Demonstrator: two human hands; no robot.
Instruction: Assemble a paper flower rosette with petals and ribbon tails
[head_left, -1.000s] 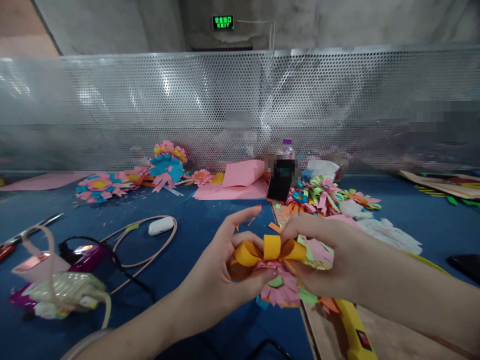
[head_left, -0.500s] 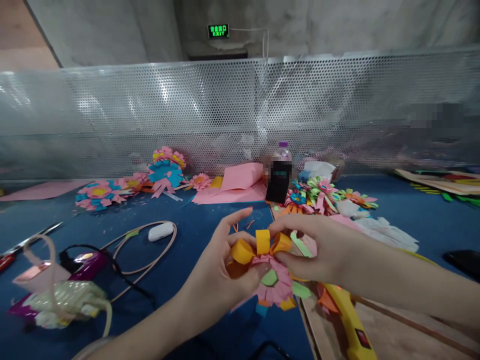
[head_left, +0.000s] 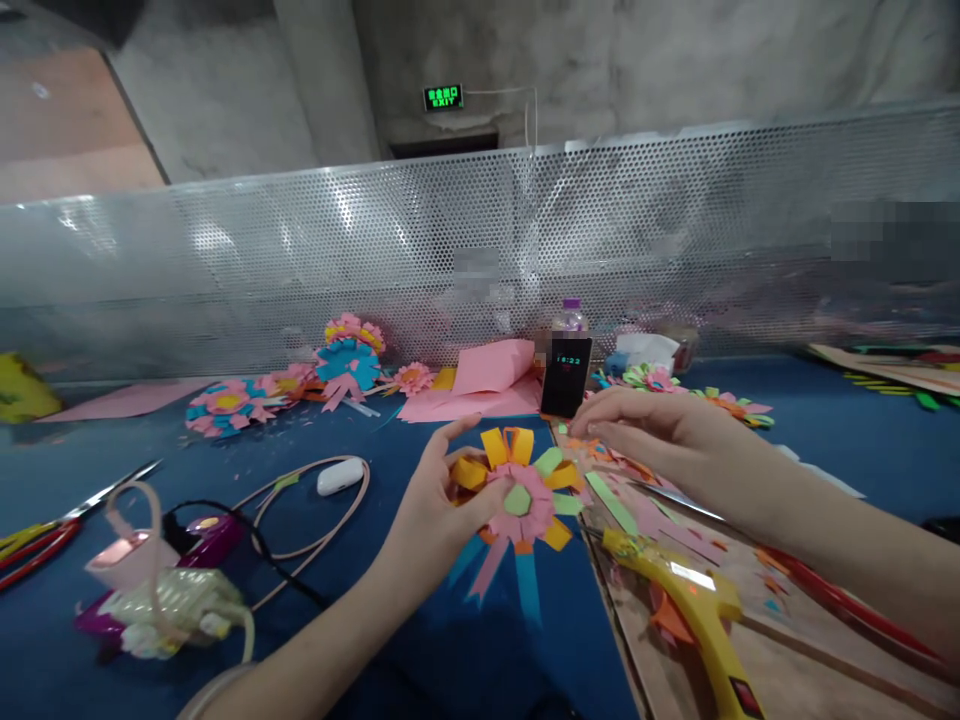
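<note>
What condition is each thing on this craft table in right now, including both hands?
Left hand: gripping the paper flower.
Paper flower: held up, face toward the camera.
Right hand: open, holding nothing, hovering over paper scraps.
Glue gun: lying on the board.
Phone: propped upright, screen lit.
Scissors: lying flat.

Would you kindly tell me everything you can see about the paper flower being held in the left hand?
The paper flower looks cut from coloured paper: a pink fringed disc with a light green centre, ringed by yellow, orange and green loops and strips, with pink and blue streamers hanging below. It faces the camera, held above the blue table. The left hand grips its left edge, thumb on the front. The right hand is off it, hovering to the right.
</note>
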